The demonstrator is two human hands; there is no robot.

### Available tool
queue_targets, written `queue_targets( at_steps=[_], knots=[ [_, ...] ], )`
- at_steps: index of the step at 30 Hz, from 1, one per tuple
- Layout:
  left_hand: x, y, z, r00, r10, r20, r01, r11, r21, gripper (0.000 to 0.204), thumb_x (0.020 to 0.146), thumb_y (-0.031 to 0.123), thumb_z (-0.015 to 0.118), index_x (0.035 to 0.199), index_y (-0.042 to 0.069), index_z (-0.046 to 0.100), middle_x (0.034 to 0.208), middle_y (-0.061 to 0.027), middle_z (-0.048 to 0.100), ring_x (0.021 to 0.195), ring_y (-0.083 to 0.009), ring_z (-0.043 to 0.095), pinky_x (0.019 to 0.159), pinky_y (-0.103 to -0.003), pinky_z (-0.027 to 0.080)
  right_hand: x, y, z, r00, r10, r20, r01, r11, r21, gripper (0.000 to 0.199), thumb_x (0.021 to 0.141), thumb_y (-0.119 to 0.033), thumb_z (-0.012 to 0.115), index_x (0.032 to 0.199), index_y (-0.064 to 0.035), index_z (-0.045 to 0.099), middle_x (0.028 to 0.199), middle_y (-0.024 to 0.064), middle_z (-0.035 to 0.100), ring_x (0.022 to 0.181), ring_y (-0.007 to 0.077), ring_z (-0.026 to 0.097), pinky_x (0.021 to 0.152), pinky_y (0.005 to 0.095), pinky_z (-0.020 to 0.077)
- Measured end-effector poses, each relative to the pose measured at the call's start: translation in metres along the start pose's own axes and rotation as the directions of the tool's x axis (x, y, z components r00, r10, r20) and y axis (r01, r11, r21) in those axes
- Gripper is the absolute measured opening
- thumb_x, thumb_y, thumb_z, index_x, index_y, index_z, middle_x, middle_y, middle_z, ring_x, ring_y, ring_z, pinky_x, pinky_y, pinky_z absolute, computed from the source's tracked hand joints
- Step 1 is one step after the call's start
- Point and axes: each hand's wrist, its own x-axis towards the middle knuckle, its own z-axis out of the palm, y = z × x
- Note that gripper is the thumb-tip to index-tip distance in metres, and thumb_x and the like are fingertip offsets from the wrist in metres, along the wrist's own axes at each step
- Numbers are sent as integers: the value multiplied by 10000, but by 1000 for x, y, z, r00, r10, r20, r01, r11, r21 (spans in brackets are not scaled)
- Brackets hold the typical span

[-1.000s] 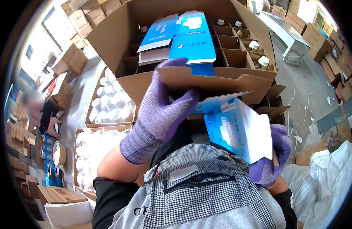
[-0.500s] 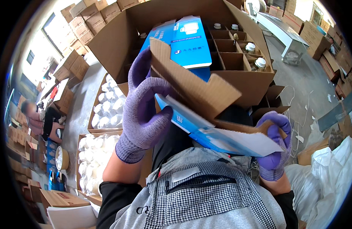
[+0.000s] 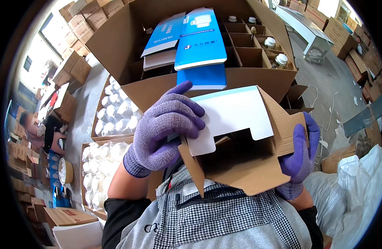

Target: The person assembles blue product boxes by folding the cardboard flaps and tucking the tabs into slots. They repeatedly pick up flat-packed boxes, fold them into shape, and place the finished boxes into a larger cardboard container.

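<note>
I hold a small folding carton [image 3: 244, 170] in front of my apron, opened out into a box shape. Its open end faces me, with a white notched flap folded at the top and brown cardboard inside. My left hand [image 3: 164, 128], in a purple knit glove, is closed on its left edge. At the right side, my right hand [image 3: 299, 155], gloved alike, grips the carton by a brown side flap. Just beyond, flat blue-and-white cartons [image 3: 201, 45] lie across a large divided cardboard box [image 3: 257, 85]. White-capped glass bottles [image 3: 281, 61] stand in some of its right-hand compartments.
Boxes of plastic-wrapped white items [image 3: 100, 170] stand to my left. White sheeting [image 3: 356, 182] is heaped at the right, near strings and scraps on the floor. A metal table [image 3: 303, 25] stands far right. Another person [image 3: 41, 128] sits at the far left, near stacked boxes.
The carton has gone from nearly flat to an opened box, its open end turned toward me. My left hand has shifted down to its left edge; the right keeps hold.
</note>
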Motion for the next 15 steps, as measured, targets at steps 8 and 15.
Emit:
queue_targets(
  at_steps=[8,15],
  knots=[
    [6,10,1,943,-297,149,209,878,431,349,672,55,668,1012,99,734,1001,-88,617,1035,-306,543,976,-447,426,29,-17,13,569,-379,730,602,796,-56,574,737,-314,799,1216,-42,635,1074,128,664,966,313,603,866,442,455],
    [-5,-13,28,871,-364,-329,415,904,98,689,750,108,718,1401,65,493,1313,-167,543,1268,-340,500,1105,-436,388,34,-28,37,415,-424,805,864,460,-203,482,801,-326,768,1209,-88,672,1207,87,650,1083,328,596,998,468,430]
  ],
)
